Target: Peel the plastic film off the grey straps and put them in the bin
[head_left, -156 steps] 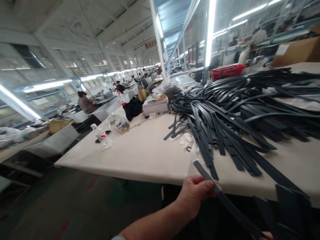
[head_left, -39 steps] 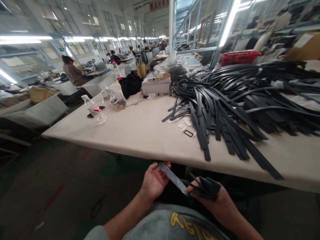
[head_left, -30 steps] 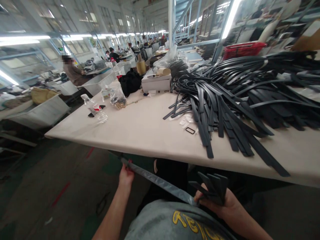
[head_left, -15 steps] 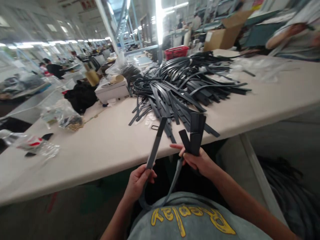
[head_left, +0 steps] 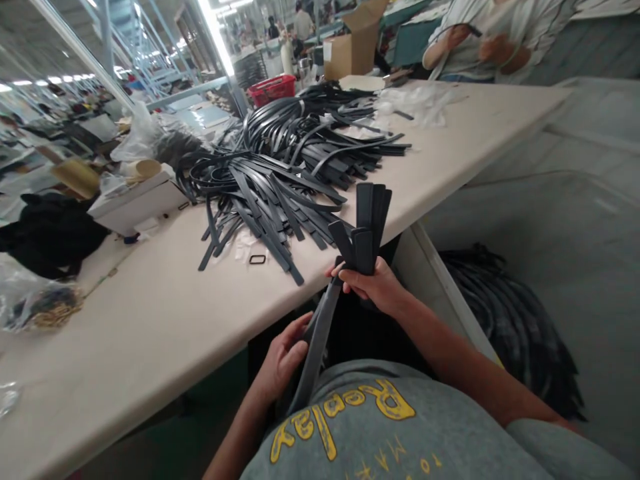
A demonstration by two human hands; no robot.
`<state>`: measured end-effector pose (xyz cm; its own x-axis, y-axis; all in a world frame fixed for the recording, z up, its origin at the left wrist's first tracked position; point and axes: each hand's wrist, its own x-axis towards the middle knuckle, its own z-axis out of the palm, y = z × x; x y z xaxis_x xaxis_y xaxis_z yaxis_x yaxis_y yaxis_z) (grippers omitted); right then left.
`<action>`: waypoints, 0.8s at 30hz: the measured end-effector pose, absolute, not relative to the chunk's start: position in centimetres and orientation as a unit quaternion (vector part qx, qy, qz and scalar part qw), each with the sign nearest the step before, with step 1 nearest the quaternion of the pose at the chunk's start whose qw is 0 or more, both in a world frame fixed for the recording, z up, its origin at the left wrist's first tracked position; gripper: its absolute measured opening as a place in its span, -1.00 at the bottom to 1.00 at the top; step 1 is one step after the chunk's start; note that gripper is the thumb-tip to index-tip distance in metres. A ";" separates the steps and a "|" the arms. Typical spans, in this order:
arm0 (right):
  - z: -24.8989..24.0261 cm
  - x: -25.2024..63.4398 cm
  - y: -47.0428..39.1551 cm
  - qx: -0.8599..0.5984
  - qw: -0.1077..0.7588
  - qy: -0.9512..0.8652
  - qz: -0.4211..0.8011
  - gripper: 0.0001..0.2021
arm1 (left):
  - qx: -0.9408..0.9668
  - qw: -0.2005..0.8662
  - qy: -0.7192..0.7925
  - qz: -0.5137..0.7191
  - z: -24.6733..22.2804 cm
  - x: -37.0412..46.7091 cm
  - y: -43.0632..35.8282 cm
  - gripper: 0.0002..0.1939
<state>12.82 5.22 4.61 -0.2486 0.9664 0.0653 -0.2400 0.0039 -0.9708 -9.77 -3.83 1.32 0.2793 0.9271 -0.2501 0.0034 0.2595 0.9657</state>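
Observation:
My right hand is closed round a bundle of dark straps, their squared ends fanned upward. At its fingertips it also pinches the end of a long grey strap, which runs down in a loop toward my shirt. Lower and to the left, my left hand lies loosely around this strap, thumb toward it and fingers partly behind it. On the table ahead lies a big pile of similar straps. A small black rectangular buckle sits by the pile's near edge.
Left stand a white box, a black cloth bundle and a plastic bag of small parts. A red basket and cardboard box are behind. Right, a bin holds more straps. Another person works across the table.
My view has turned right. The strap's end, upright in my left hand before, now meets my right hand's fingertips, and my left hand has loosened lower along the strap. My right hand still grips the bundle.

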 end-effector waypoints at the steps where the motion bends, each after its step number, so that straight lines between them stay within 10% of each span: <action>1: 4.6 12.7 5.0 -0.366 0.489 -0.514 0.603 -0.76 | 0.483 0.643 0.464 0.373 1.7 -9.3 -3.2 -0.34; 18: 3.4 21.2 3.8 -0.566 0.541 -0.487 0.387 -0.69 | 0.583 0.609 0.511 0.167 -0.2 -4.1 -2.0 -0.58; 24: 2.6 29.7 4.3 -0.578 0.706 -0.280 0.298 -0.77 | 0.593 0.573 0.514 0.237 -0.9 -5.4 -1.0 -0.51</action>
